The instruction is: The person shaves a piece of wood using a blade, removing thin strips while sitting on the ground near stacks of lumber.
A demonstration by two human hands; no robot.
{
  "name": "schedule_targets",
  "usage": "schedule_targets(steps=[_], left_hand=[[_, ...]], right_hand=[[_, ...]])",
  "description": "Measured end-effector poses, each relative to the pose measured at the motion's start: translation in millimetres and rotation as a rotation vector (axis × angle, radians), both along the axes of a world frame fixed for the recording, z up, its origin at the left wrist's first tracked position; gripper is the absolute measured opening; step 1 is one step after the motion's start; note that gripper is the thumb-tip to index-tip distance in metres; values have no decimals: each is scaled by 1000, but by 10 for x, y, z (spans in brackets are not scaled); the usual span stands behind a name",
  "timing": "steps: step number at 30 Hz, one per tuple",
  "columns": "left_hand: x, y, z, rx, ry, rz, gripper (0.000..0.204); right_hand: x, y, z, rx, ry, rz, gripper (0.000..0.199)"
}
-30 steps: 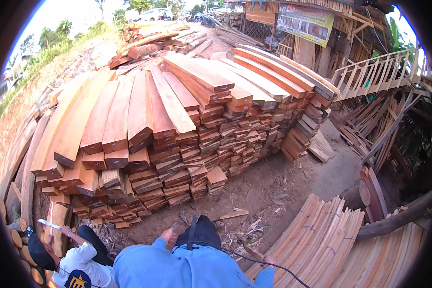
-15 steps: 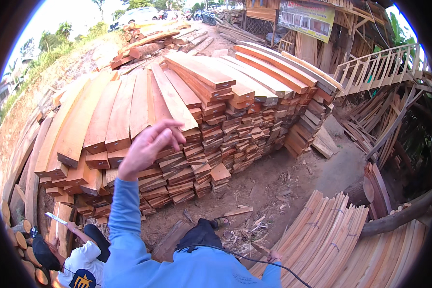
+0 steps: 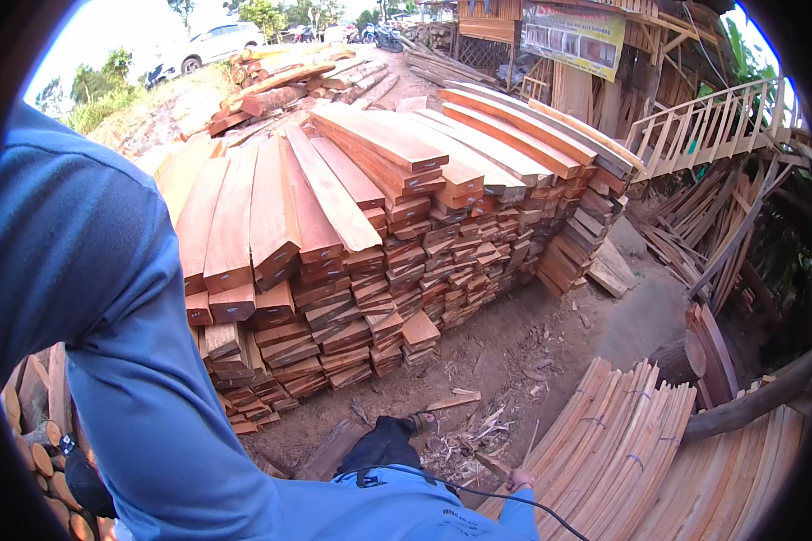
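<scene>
My left arm in a blue sleeve [image 3: 144, 352] rises bent and close across the left side, and its hand is out of view. Low and right of centre, my right hand [image 3: 520, 479] is closed at the end of a short flat piece of wood [image 3: 493, 466]. Beside that hand lies a bundle of thin wooden strips [image 3: 595, 442], tied with thin cords. In front of me stands a large stack of sawn reddish planks [image 3: 334, 270], their cut ends facing me.
A dark cable [image 3: 478, 492] crosses my shirt. Wood scraps [image 3: 492, 419] litter the dirt in front of the stack. A co-worker's dark cap [image 3: 86, 482] shows low at the left by cut logs [image 3: 41, 458]. At the right are a thick pole [image 3: 753, 397] and wooden railing [image 3: 708, 126].
My left arm has swung up and left, taking its hand out of view and covering most of the co-worker. My right hand stays beside the strips.
</scene>
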State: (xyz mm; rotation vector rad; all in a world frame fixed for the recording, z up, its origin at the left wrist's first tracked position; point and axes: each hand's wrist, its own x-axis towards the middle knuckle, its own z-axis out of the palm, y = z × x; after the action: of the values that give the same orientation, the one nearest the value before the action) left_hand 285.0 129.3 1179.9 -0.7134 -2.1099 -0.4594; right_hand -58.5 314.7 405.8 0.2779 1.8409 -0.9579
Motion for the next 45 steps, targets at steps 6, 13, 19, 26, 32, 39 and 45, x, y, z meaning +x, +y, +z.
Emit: schedule_targets(steps=[6,13,19,26,32,39,45], left_hand=[[33,-188,-177,23,82,-39,42],[140,-283,-129,10,118,-6,38],[60,-295,-97,-3,126,-2,34],[38,-135,-97,8,85,100,30],[238,-414,294,149,114,718,27],[-877,-778,-1077,-452,-846,696,28],[-1514,81,-1311,-795,-415,280,22]], right_hand=[[2,165,42,1,-2,-43,13],[112,180,464,53,10,-62,13],[65,163,432,103,48,-71,13],[205,248,110,222,114,25,6],[115,296,-182,75,-14,-17,8],[382,469,-41,68,52,19,9],[665,-262,1467,-187,476,344,10]])
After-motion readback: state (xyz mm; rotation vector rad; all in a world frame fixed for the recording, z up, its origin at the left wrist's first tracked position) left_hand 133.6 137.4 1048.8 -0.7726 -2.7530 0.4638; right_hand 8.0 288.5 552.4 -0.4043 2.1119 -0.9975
